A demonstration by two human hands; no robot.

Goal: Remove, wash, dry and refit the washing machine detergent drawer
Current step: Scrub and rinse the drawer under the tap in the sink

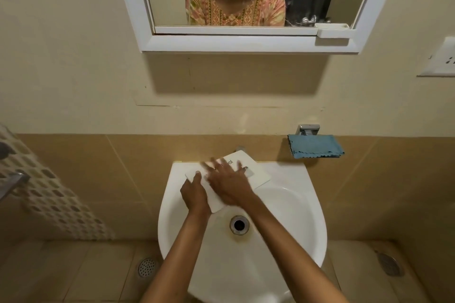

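At the back rim of the sink [295,204], detergent drawer [258,174], left hand [194,195] gripped its left edge, right hand [229,184] pressed it, fingers spread.

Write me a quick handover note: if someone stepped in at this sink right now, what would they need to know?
Left hand: grips the near-left end of the white detergent drawer, which is held over the back of the wash basin.
Right hand: flat on the drawer's top face, fingers spread and blurred.
Blue cloth: on the wall holder right of the basin, untouched.
Done: drawer is out of the machine and at the basin.
Left: finish washing (running water cannot be made out), dry it, refit it.
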